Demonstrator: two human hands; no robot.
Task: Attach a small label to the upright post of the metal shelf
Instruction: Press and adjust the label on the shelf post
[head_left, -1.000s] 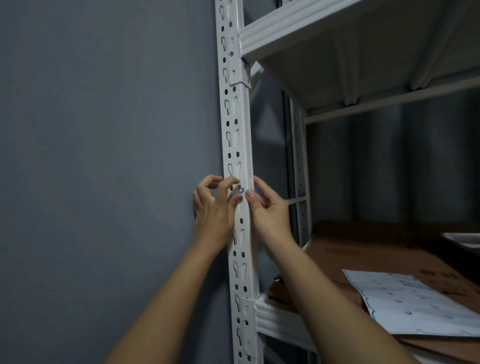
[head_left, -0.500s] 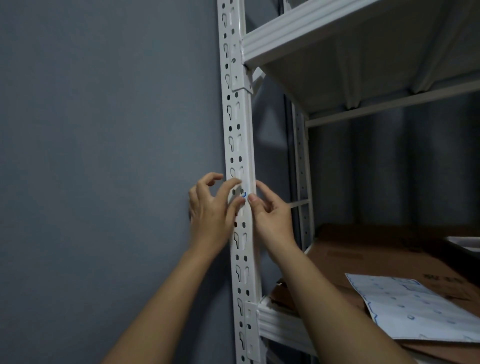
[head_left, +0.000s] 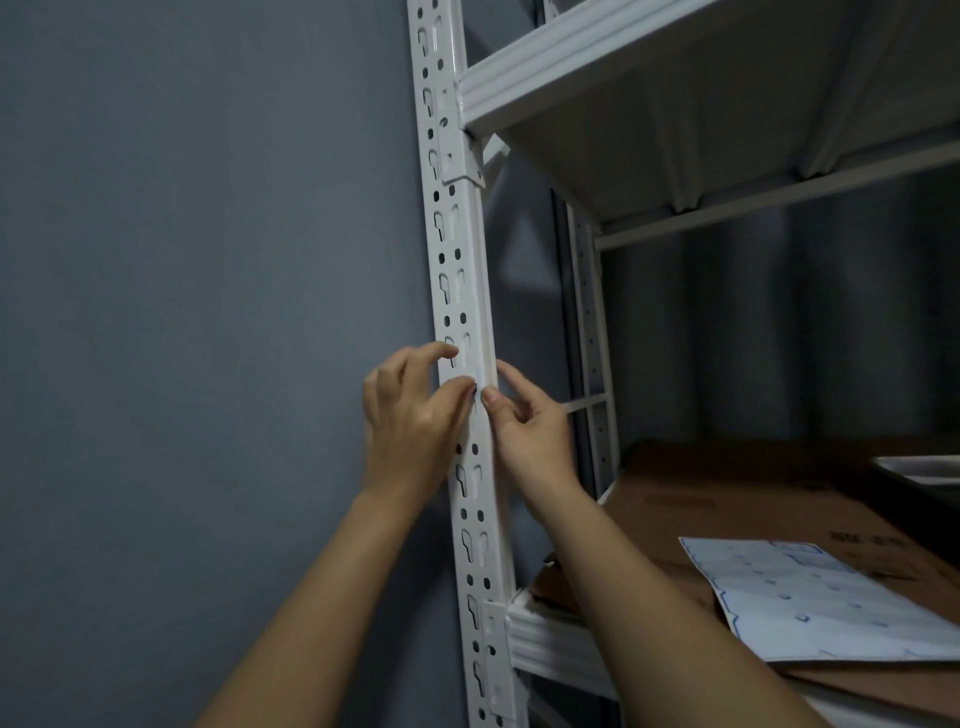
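Fingers of both hands press label against post edge.

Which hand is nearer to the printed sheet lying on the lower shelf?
The right hand. It is at the post's right edge, on the side of the printed sheet; the left hand is on the post's far side, by the wall.
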